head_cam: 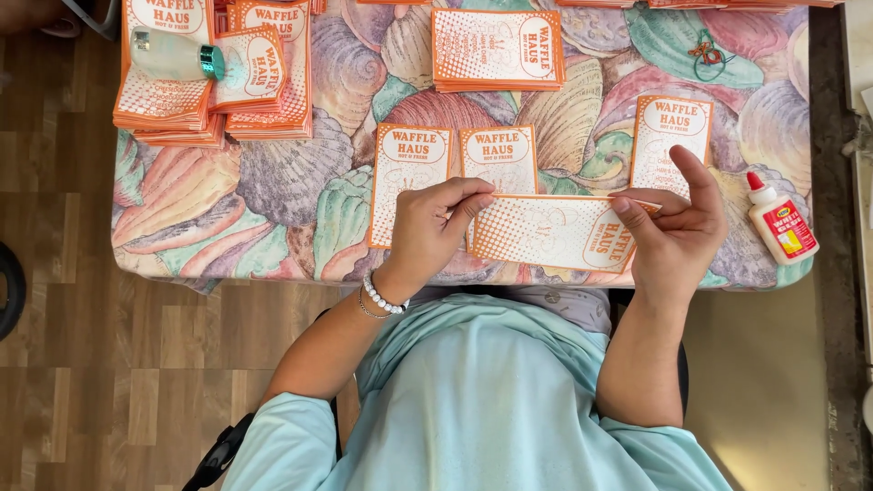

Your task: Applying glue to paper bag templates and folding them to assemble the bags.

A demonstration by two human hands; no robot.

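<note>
Left hand pinching orange paper sleeve | right hand gripping its other end

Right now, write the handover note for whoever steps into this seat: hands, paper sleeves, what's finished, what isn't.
Left hand: pinches the left end of an orange-and-white paper sleeve, held flat and sideways.
Right hand: grips its right end, thumb raised.
On the shell-print tablecloth: three single sleeves lie flat behind the held one; stacks sit further back.
Glue bottle lies at the right, cap on.
Done: nothing shows as finished.
Left: the held sleeve, the three singles.
</note>
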